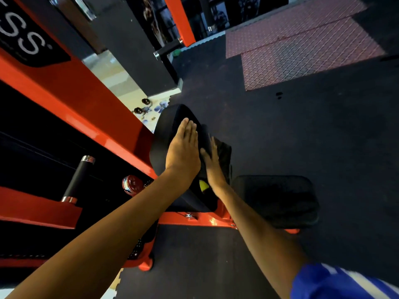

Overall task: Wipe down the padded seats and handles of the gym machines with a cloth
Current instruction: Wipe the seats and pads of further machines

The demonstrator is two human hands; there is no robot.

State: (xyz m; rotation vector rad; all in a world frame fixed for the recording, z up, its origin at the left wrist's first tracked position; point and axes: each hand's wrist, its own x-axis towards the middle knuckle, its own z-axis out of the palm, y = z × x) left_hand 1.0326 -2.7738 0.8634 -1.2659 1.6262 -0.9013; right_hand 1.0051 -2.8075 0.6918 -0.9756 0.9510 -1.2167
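1. Black panel (pixel 32 24) on the orange machine frame (pixel 71 100), top left: large white letters (pixel 30 43) read "SS" followed by a dot. The picture's edge cuts off the start of the word, so only its ending can be read.
2. Same panel, beside the big letters: a faint line of smaller print, too small to read.
3. Dark posters (pixel 218 11) on the far wall: any lettering is too blurred to read.
4. Blue sleeve (pixel 336 283), bottom right: white markings, smeared; no letters can be told.
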